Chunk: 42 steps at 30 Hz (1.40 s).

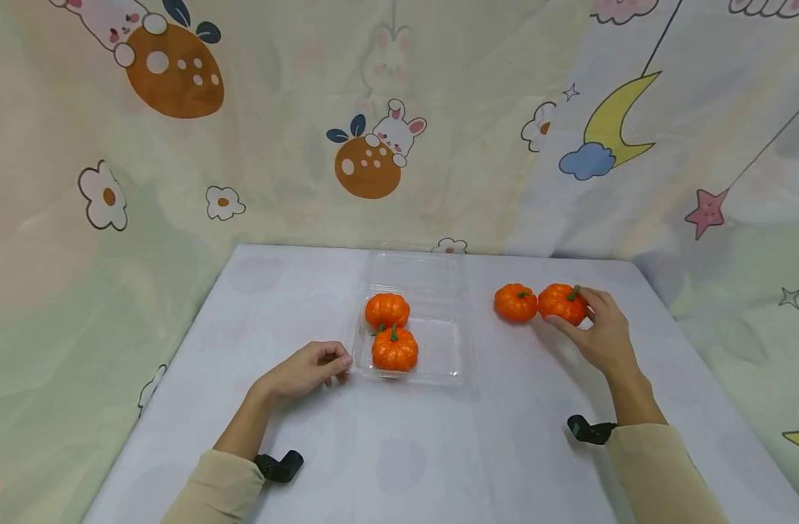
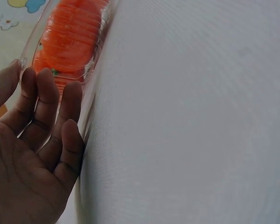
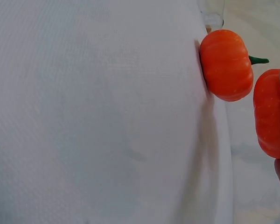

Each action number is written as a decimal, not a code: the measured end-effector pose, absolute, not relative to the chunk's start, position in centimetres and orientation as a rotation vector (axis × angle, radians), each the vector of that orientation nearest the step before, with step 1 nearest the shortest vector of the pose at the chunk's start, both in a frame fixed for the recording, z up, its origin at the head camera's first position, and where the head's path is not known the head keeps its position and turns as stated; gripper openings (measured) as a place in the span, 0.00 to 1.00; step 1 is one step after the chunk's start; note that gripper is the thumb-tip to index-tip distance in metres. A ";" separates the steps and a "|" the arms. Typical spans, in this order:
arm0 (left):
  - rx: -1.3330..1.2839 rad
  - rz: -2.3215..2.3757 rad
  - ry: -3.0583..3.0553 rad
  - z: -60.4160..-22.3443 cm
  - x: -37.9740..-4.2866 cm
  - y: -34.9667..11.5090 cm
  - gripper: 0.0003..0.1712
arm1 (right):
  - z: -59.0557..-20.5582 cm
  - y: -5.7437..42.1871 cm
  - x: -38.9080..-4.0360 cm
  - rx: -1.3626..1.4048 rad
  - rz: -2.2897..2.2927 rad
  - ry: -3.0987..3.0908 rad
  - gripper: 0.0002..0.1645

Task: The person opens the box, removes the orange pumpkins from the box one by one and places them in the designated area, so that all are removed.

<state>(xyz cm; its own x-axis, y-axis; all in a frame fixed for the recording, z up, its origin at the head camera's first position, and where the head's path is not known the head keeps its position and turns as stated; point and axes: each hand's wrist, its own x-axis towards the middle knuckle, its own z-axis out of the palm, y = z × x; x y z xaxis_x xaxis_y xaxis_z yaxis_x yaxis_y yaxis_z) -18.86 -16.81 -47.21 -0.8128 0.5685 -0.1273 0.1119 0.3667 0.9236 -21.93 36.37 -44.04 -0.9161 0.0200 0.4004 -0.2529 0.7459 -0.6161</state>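
My right hand [image 1: 602, 331] grips a small orange toy pumpkin [image 1: 560, 304] with a green stem, thumb below and fingers over its right side. In the right wrist view this held pumpkin [image 3: 272, 114] hangs off the table surface, beside another pumpkin [image 3: 227, 65] that rests on the table. A clear plastic clamshell box [image 1: 439, 349] lies with its lid folded back. Inside its left half sit two more pumpkins, one behind [image 1: 387, 311] and one in front [image 1: 395, 351]. At the box's front left corner my left hand [image 1: 308, 370] pinches the rim between thumb and forefinger, other fingers loosely bent.
The box's clear lid [image 1: 415, 273] lies toward the back edge of the white table [image 1: 412, 451]. A patterned cloth [image 1: 275, 145] hangs behind the table and at its sides. Black wrist-camera mounts [image 1: 279, 466] stick out inward from both sleeves.
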 end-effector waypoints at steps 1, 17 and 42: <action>0.589 1.441 2.203 -47.2 -18.9 -16.8 0.16 | -44.2 36.5 -21.9 0.158 0.991 -2.566 0.44; 0.586 1.425 2.201 -47.1 -18.9 -16.8 0.17 | -46.2 38.6 -22.2 -0.026 0.845 -2.778 0.49; 0.615 1.419 2.209 -47.0 -18.8 -16.8 0.15 | -44.6 36.0 -23.5 0.030 0.826 -2.677 0.55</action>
